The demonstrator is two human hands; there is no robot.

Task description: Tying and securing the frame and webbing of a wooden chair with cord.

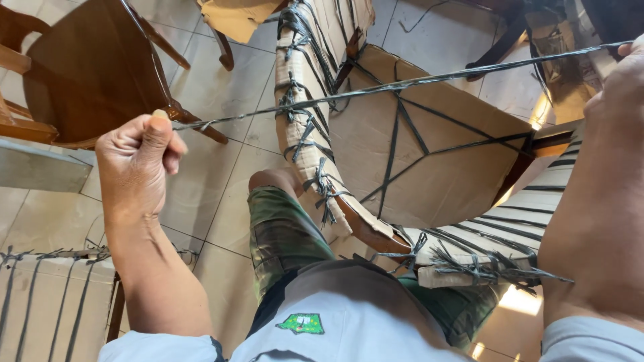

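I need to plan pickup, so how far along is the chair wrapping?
Done: the chair's seat and armrest are covered in cardboard and tied with black strap. In hand: the left hand and right hand pull a strap taut between them. Left: the bare wooden chair behind has no wrapping.

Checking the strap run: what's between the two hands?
In the head view, a taut black strap spans from left hand to right hand, crossing above the cardboard-wrapped chair.

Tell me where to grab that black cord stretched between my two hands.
Grip the black cord on its free middle span, coming down from above. It runs taut and nearly level from the left hand to the right hand, clear above the cardboard-wrapped chair.
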